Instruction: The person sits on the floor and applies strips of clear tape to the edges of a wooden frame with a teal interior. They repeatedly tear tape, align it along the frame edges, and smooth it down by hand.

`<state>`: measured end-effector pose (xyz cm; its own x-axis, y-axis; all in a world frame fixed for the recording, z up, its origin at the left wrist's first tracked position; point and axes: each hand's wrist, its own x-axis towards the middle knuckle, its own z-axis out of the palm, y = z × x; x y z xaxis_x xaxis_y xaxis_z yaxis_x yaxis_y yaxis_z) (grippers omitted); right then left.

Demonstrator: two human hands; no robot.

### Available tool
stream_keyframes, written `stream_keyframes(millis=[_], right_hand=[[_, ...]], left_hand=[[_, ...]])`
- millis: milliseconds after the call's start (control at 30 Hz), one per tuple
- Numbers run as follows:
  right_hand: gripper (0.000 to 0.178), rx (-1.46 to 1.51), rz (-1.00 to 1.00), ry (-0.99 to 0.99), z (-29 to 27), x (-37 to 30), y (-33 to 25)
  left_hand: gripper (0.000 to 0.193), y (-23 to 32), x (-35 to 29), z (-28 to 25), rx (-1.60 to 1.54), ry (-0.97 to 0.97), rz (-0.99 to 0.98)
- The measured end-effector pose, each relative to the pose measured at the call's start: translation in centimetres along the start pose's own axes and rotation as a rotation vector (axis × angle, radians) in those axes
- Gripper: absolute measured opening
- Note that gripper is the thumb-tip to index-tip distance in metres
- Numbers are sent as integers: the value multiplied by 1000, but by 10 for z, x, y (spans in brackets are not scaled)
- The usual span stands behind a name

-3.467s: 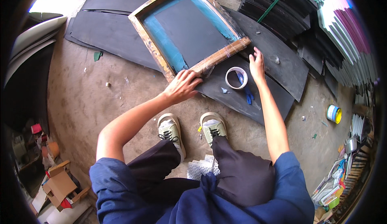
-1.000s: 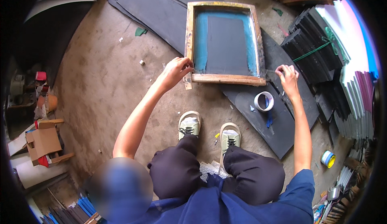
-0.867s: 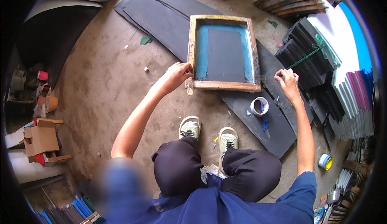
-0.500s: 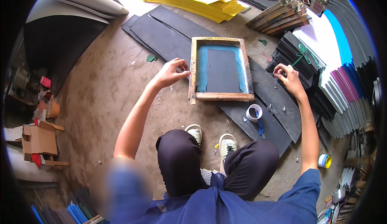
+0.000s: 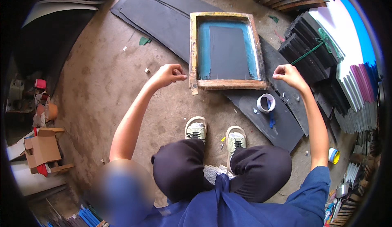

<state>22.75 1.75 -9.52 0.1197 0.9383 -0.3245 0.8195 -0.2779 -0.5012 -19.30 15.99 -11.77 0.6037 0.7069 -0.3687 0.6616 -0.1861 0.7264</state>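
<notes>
A wooden screen-printing frame [image 5: 194, 49] with blue mesh and a dark rectangle in its middle lies on dark sheets [image 5: 163, 16] on the floor. My left hand [image 5: 168, 75] hovers beside the frame's near left corner, its fingers curled and thumb and fingertips pressed together. Across from it, by the near right corner, my right hand [image 5: 289, 75] makes a similar pinch. Both hands look apart from the wood. Whatever is between the fingertips, if anything, is too small to make out.
A tape roll [image 5: 266, 103] sits on the dark sheets near my right forearm. Bundled dark slabs [image 5: 310, 47] and stacked coloured sheets [image 5: 361, 80] stand on the right. A small yellow-and-white can [image 5: 334, 156] is by my right elbow. A cardboard box [image 5: 43, 149] stands at the left.
The view has shifted, so the frame and floor appear higher. Both hands have come nearer the frame's near end, the right one closer to its side. Their pinched shape stays.
</notes>
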Motion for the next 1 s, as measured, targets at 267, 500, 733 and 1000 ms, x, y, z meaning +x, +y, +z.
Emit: stream_keyframes(millis=[267, 500, 733, 1000], right_hand=[[19, -81, 167, -35, 101, 44, 57], [16, -166, 124, 39, 104, 66, 58], [10, -369, -52, 143, 112, 85, 61], [10, -578, -204, 172, 123, 99, 58]], left_hand=[[26, -77, 60, 74, -58, -73, -258], [19, -59, 88, 79, 88, 30, -208], [15, -58, 108, 84, 242, 100, -120], [11, -48, 119, 92, 564, 143, 15]])
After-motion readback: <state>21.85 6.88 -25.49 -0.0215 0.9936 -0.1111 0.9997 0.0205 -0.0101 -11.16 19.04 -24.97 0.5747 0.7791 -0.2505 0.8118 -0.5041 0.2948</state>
